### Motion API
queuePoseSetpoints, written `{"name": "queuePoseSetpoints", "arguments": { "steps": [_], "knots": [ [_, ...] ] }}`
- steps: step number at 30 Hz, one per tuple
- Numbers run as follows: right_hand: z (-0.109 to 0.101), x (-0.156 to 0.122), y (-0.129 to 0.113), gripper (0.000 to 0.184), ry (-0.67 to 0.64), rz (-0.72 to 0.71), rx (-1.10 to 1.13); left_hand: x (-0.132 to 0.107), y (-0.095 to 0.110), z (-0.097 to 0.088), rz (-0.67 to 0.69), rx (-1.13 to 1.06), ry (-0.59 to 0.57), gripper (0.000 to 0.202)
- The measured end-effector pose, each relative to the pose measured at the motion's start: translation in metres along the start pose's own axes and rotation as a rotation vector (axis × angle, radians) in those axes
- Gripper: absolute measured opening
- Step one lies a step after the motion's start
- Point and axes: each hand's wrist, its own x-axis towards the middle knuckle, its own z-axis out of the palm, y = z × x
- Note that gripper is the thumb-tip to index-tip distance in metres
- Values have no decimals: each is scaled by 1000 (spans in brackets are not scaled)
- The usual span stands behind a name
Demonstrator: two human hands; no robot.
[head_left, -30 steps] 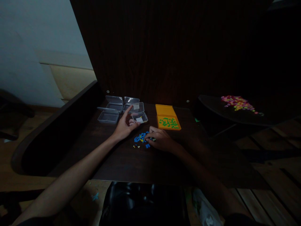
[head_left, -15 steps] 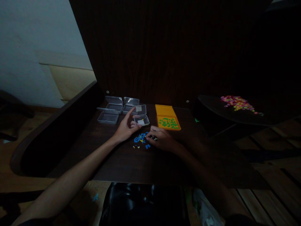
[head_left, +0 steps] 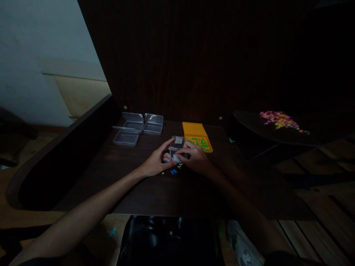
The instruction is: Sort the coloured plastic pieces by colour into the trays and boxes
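Note:
My left hand point(head_left: 155, 161) grips a small clear plastic box point(head_left: 178, 145) by its left side, thumb below and forefinger along the open lid. White slips point(head_left: 176, 158) show on its lid and in its tray. My right hand point(head_left: 195, 157) reaches over the tray from the right, fingertips pinched together by the lower slip; anything between them is too small or hidden to name. Below both hands lie blue pieces point(head_left: 173, 172) and pale small pieces point(head_left: 179, 166), partly covered by the hands and box.
Several open clear boxes point(head_left: 126, 138) stand at the table's back left. Behind my right hand lies an open yellow case point(head_left: 193, 128) holding green pieces point(head_left: 203, 145). A heap of pink and yellow pieces point(head_left: 280, 120) rests on a dark surface at right. A raised side panel point(head_left: 63, 147) borders the left.
My left hand has lifted the clear box and brought it right and nearer, over the blue pieces. My right hand has moved from the pile up to the box.

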Motion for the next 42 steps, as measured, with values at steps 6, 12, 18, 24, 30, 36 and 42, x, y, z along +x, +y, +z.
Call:
{"name": "queuePoseSetpoints", "arguments": {
  "steps": [6,12,18,24,30,36,42],
  "knots": [
    [0,-1,0,16,-51,14,-33,1,-2,-2,10,16,-11,93],
    [-8,0,-13,15,94,-15,59,5,0,-13,31,-4,67,95],
    [-5,8,-21,13,-134,-63,37,10,7,-33,104,32,252,96],
    [17,13,-33,9,-359,-58,-124,13,9,-42,135,56,358,95],
    [24,14,-32,8,-378,16,-188,12,8,-43,139,56,350,93],
    [23,11,-29,9,-377,40,-232,12,10,-40,126,49,339,92],
    [22,8,-32,8,-359,22,-238,11,8,-39,127,46,336,93]
  ]
}}
